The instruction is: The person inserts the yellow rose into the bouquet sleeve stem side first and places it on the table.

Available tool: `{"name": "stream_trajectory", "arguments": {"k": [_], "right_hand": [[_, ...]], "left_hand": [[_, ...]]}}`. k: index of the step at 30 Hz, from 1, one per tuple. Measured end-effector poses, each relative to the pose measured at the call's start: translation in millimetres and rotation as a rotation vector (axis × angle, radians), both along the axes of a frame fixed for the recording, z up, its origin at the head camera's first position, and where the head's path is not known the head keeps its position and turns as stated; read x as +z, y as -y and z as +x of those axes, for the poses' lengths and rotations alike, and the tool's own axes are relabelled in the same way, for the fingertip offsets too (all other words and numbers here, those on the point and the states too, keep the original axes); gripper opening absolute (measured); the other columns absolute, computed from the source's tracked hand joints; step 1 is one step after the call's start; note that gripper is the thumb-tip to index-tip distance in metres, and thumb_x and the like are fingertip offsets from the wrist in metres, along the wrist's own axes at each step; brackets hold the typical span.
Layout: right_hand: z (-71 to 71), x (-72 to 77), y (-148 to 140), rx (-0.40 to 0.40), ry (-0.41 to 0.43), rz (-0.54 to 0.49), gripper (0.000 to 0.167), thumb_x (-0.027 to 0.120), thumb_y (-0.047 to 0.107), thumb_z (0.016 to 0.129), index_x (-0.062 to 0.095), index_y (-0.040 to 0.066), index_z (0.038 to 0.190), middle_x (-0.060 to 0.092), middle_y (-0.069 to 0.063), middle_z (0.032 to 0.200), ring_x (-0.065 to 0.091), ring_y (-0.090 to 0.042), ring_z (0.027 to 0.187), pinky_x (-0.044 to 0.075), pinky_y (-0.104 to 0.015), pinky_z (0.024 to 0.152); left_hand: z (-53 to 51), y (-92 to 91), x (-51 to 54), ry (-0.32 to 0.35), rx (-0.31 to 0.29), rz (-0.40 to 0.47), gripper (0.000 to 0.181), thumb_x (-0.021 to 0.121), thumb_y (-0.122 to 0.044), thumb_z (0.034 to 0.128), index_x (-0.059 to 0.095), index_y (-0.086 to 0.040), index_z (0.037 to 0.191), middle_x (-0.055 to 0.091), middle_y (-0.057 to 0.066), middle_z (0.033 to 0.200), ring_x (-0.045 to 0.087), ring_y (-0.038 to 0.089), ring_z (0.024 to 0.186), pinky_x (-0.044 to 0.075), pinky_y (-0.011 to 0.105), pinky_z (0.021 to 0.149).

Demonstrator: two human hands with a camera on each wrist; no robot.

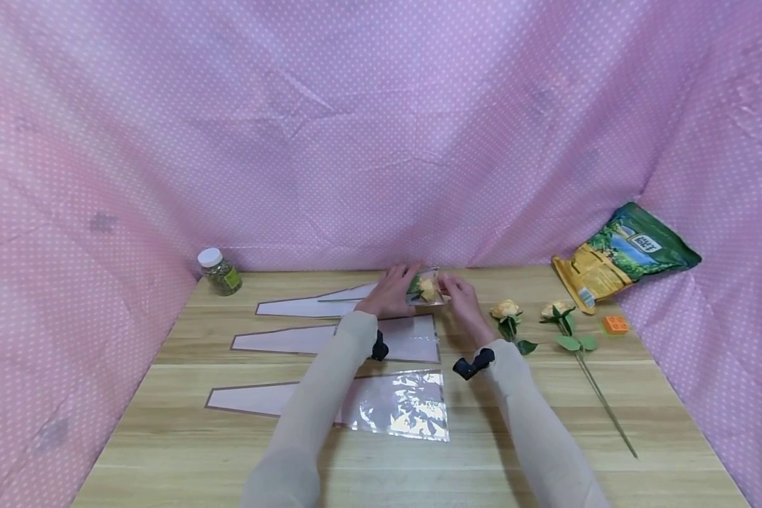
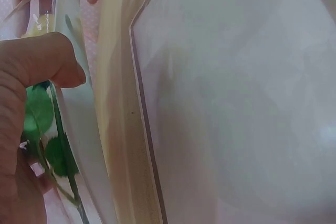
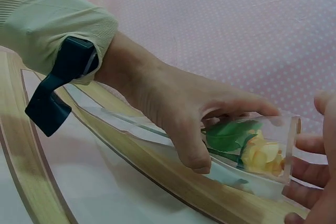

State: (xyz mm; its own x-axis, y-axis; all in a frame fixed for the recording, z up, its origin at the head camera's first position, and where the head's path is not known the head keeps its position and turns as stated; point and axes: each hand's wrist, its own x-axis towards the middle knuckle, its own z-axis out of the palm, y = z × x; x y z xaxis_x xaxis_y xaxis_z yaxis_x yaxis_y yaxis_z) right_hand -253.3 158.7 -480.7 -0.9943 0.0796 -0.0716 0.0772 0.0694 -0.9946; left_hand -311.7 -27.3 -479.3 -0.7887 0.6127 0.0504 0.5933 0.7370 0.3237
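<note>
A clear flower sleeve (image 3: 289, 153) with a pale border holds a yellow artificial rose (image 3: 262, 155), bloom at the wide end and green leaves behind it. My left hand (image 1: 394, 289) grips the sleeve around the leaves, thumb on the near side and fingers on the far side. At the wide mouth is my right hand (image 1: 462, 300); in the right wrist view its fingers (image 3: 310, 171) lie against the sleeve's edge, its uppermost digit apart from it. The rose's thin stem (image 1: 338, 300) runs left inside the sleeve. Part of the bloom is hidden in the left wrist view.
Two more flower sleeves, a middle one (image 1: 413, 339) and a near one (image 1: 394, 406), lie flat. Right of them are a rose (image 1: 506, 310) partly behind my right arm and another rose (image 1: 557, 310). An orange block (image 1: 616, 324), a green-yellow bag (image 1: 629, 247) and a white-lidded jar (image 1: 219, 271) stand around.
</note>
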Motion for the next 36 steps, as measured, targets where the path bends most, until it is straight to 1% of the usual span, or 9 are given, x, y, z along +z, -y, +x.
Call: {"name": "stream_trajectory", "arguments": {"k": [7, 11, 14, 19, 23, 29, 33, 34, 36], "right_hand": [[-4.1, -1.5, 6.0, 0.011, -0.005, -0.053, 0.042, 0.03, 0.034, 0.11, 0.039, -0.003, 0.128, 0.048, -0.038, 0.137, 0.047, -0.048, 0.134, 0.029, -0.051, 0.12], [-4.6, -0.8, 8.8, 0.041, -0.02, -0.087, 0.05, 0.025, 0.037, 0.109, 0.029, -0.003, 0.138, 0.045, -0.038, 0.14, 0.043, -0.048, 0.138, 0.026, -0.05, 0.123], [-3.8, -1.2, 10.2, 0.091, -0.022, -0.077, 0.058, 0.019, 0.043, 0.109, 0.021, -0.002, 0.146, 0.046, -0.039, 0.143, 0.044, -0.049, 0.138, 0.023, -0.05, 0.124], [-4.9, -3.6, 12.1, 0.153, -0.001, -0.094, 0.064, 0.016, 0.049, 0.108, 0.016, 0.003, 0.152, 0.044, -0.038, 0.145, 0.044, -0.049, 0.138, 0.018, -0.051, 0.125], [-5.1, -4.3, 13.6, 0.139, 0.015, -0.096, 0.064, 0.018, 0.048, 0.108, 0.015, 0.004, 0.154, 0.041, -0.037, 0.149, 0.039, -0.048, 0.142, 0.015, -0.051, 0.125], [-1.3, -1.0, 12.7, 0.058, -0.024, -0.101, 0.061, 0.024, 0.039, 0.11, 0.019, -0.006, 0.151, 0.043, -0.04, 0.146, 0.043, -0.052, 0.137, 0.027, -0.054, 0.121], [2.1, -2.8, 6.8, 0.027, -0.032, -0.102, 0.059, 0.027, 0.035, 0.11, 0.018, -0.005, 0.152, 0.044, -0.04, 0.145, 0.045, -0.052, 0.135, 0.031, -0.055, 0.119], [1.7, -7.0, 5.2, 0.018, -0.038, -0.083, 0.06, 0.027, 0.037, 0.11, 0.019, -0.004, 0.152, 0.045, -0.038, 0.144, 0.047, -0.051, 0.134, 0.032, -0.054, 0.119], [4.6, -7.4, 2.9, 0.009, -0.038, -0.069, 0.06, 0.029, 0.039, 0.109, 0.019, -0.002, 0.153, 0.045, -0.037, 0.144, 0.047, -0.05, 0.135, 0.033, -0.055, 0.118]], "left_hand": [[-1.9, 0.4, -2.0, -0.02, 0.013, -0.015, 0.106, 0.081, -0.027, 0.0747, 0.018, -0.022, 0.16, 0.044, 0.011, 0.146, 0.041, 0.029, 0.138, 0.032, 0.049, 0.119], [-4.0, 1.5, -4.5, -0.034, 0.016, -0.016, 0.107, 0.08, -0.027, 0.0729, 0.018, -0.022, 0.16, 0.045, 0.01, 0.144, 0.043, 0.028, 0.134, 0.034, 0.048, 0.116], [-5.5, 2.4, -6.5, -0.037, 0.015, -0.016, 0.106, 0.079, -0.026, 0.0731, 0.018, -0.02, 0.16, 0.046, 0.011, 0.143, 0.043, 0.028, 0.133, 0.034, 0.047, 0.116], [-7.2, 3.9, -9.4, -0.047, 0.015, -0.021, 0.105, 0.079, -0.024, 0.0738, 0.019, -0.017, 0.16, 0.045, 0.012, 0.144, 0.042, 0.03, 0.134, 0.033, 0.049, 0.116], [-8.4, 7.2, -11.8, -0.051, 0.028, -0.042, 0.106, 0.077, -0.025, 0.0745, 0.017, -0.019, 0.161, 0.045, 0.012, 0.147, 0.041, 0.03, 0.138, 0.031, 0.052, 0.117], [-12.5, 14.4, -14.8, -0.039, 0.068, -0.102, 0.104, 0.074, -0.019, 0.0771, 0.013, -0.023, 0.161, 0.044, 0.011, 0.149, 0.038, 0.032, 0.143, 0.021, 0.058, 0.121], [-13.9, 15.9, -13.9, -0.023, 0.072, -0.109, 0.104, 0.076, -0.017, 0.0781, 0.013, -0.022, 0.161, 0.043, 0.011, 0.151, 0.037, 0.033, 0.145, 0.018, 0.061, 0.122], [-13.9, 15.6, -13.7, -0.022, 0.068, -0.111, 0.104, 0.076, -0.017, 0.0785, 0.013, -0.021, 0.161, 0.043, 0.012, 0.152, 0.037, 0.033, 0.145, 0.017, 0.062, 0.122], [-13.9, 14.2, -12.6, -0.017, 0.055, -0.108, 0.103, 0.076, -0.017, 0.0785, 0.014, -0.019, 0.161, 0.042, 0.012, 0.153, 0.036, 0.033, 0.146, 0.017, 0.063, 0.122]]}}
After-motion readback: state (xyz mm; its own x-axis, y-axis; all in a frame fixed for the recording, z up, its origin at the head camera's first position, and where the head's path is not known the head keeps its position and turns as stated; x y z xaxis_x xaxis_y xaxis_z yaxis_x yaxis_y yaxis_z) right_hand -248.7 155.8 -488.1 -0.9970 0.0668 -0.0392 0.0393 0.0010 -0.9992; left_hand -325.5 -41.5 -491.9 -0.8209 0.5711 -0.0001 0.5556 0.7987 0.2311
